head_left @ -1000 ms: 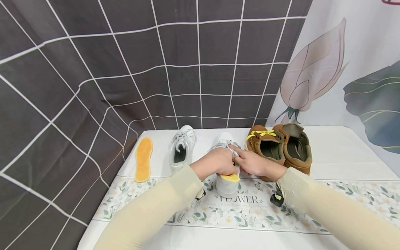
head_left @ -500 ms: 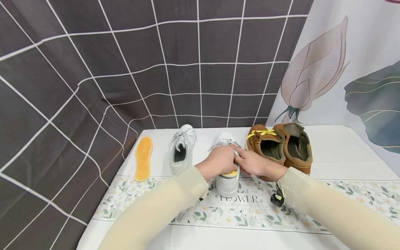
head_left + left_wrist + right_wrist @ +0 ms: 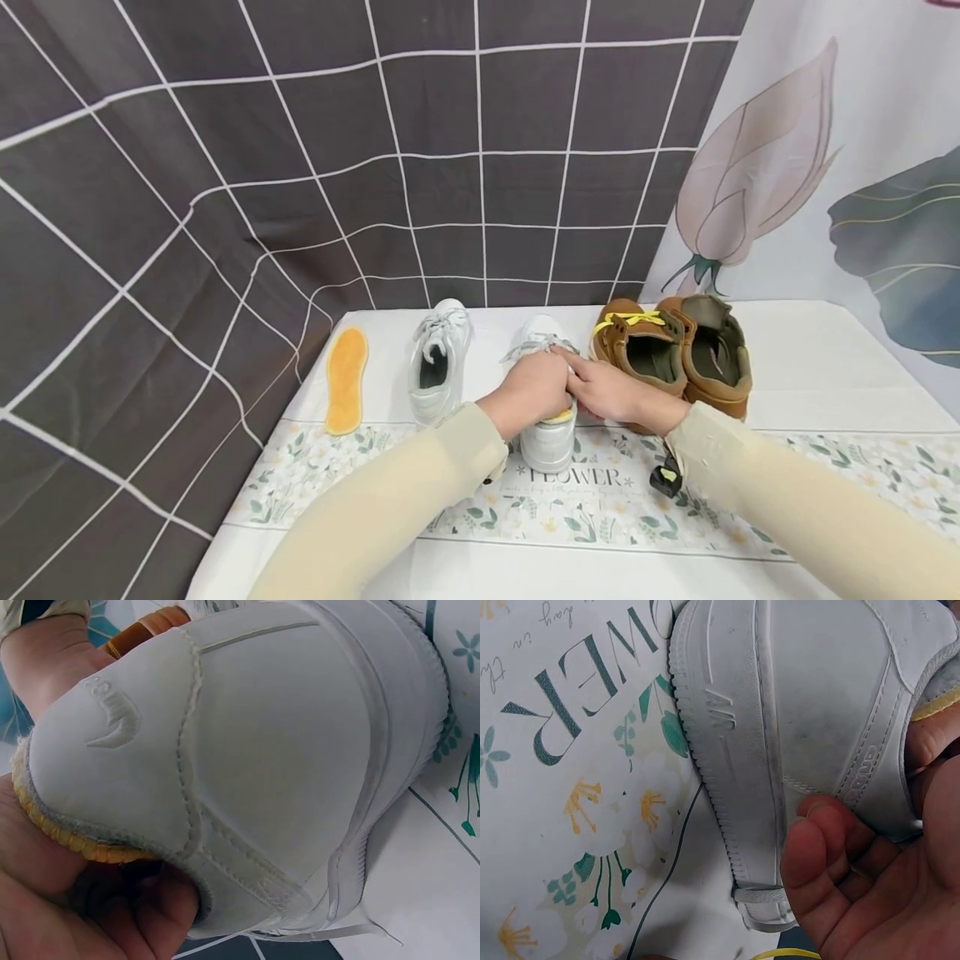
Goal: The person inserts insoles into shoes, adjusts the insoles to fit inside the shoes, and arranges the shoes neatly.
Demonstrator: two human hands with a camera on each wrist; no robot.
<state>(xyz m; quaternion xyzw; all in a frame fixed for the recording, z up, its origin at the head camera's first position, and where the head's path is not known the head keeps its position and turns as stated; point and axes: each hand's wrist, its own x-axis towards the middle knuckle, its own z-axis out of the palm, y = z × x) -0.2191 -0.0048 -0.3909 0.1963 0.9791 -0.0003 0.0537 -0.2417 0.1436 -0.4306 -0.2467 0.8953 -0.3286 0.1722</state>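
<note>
A white sneaker (image 3: 547, 450) stands at the middle of the table, toe toward the wall. The left hand (image 3: 534, 385) reaches down into its opening, and in the left wrist view the curled fingers of that hand (image 3: 82, 892) are inside the collar, by the yellow edge of an insole (image 3: 97, 847). The right hand (image 3: 609, 390) grips the shoe's right side near the laces; in the right wrist view its fingertips (image 3: 821, 825) press the outer side of the shoe (image 3: 817, 697). The insole's front part is hidden within the shoe.
An orange insole (image 3: 347, 382) lies at the far left. Another white sneaker (image 3: 438, 367) stands between it and the hands. Two brown shoes, one with yellow laces (image 3: 633, 317), stand close by on the right. A gridded dark cloth (image 3: 420, 192) hangs behind.
The left hand has shifted slightly forward and right, and less of the yellow insole shows above the heel. The right hand has stayed almost still.
</note>
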